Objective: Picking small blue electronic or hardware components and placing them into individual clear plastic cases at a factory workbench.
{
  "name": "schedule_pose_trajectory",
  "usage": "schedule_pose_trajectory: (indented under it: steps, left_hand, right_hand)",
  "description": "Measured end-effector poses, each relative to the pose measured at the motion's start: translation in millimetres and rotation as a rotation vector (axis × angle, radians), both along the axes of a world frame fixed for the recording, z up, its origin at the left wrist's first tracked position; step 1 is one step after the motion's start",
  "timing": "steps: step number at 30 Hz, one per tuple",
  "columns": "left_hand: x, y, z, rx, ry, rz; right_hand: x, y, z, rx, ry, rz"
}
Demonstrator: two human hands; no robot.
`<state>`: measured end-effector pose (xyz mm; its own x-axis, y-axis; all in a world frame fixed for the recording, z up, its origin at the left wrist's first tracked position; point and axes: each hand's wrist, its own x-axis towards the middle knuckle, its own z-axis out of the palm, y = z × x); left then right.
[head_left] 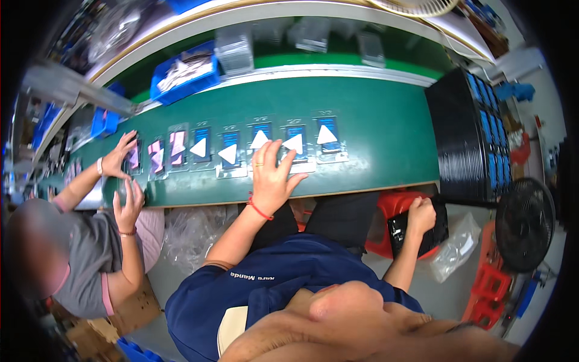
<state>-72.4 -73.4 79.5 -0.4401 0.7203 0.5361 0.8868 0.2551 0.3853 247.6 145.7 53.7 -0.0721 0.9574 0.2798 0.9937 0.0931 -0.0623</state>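
Note:
My left hand (274, 178) rests over the near edge of the green bench, a red string bracelet on its wrist. Its fingers are spread, with the tips at the lower edges of two clear plastic packs. One is the middle pack (261, 128); beside it on the right lies another pack (295, 140). Both hold a blue card with a white triangle on top. Out to the right, below bench height, my right hand (422, 215) is curled closed above a black tray (431, 238) on a red stool (381, 232). What its fingers hold, if anything, is hidden.
Similar packs (327, 134) continue along the row, some with pink pieces (177, 145). At left a co-worker's hands (123, 160) work at the row's end. A blue bin (186, 72) stands behind; stacked black trays (461, 139) and a fan (526, 224) stand right.

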Motion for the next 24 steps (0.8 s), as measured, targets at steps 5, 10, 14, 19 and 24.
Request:
schedule_pose_trajectory:
  steps: [5, 10, 14, 19, 24]
  left_hand:
    - [-2, 5, -2, 0.011, 0.003, 0.078]
    - [-3, -2, -5, 0.053, 0.012, 0.141]
    - [-2, -20, -4, 0.026, 0.026, 0.275]
    - [-13, -46, -3, -0.065, 0.028, 0.568]
    - [-35, -65, -8, -0.195, -0.113, 0.67]
  right_hand:
    - [-66, -17, 55, 0.325, 0.276, 0.526]
    - [-159, -16, 64, 0.054, 0.384, 1.238]
    - [-202, -4, 51, -0.183, 0.141, 1.517]
    - [-228, -7, 55, -0.214, -0.066, 1.7]
    - [-253, -34, 53, -0.243, -0.107, 1.738]
